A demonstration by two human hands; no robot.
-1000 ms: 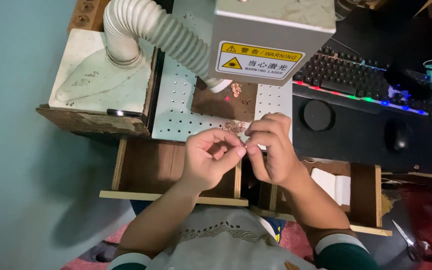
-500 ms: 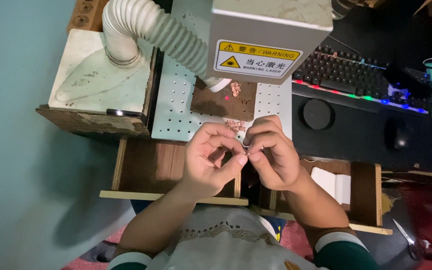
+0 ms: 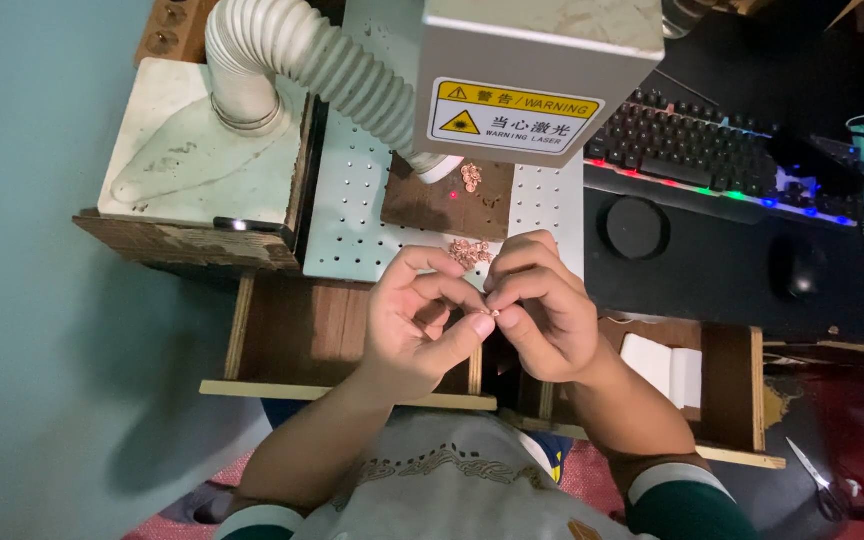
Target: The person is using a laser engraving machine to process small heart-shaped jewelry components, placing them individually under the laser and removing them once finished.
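1. My left hand and right hand meet fingertip to fingertip, pinching a tiny copper-coloured piece between them.
2. That piece sits above the open wooden drawer, near the copper pile.

The tiny piece pinched between left hand and right hand — too small to identify.

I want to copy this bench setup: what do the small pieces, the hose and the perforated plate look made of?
Small pieces: probably copper or brass, given the pinkish metallic shine.
Hose: likely flexible plastic, white, matte and ribbed.
Perforated plate: seemingly painted or anodised metal, pale, flat, with a regular hole grid.
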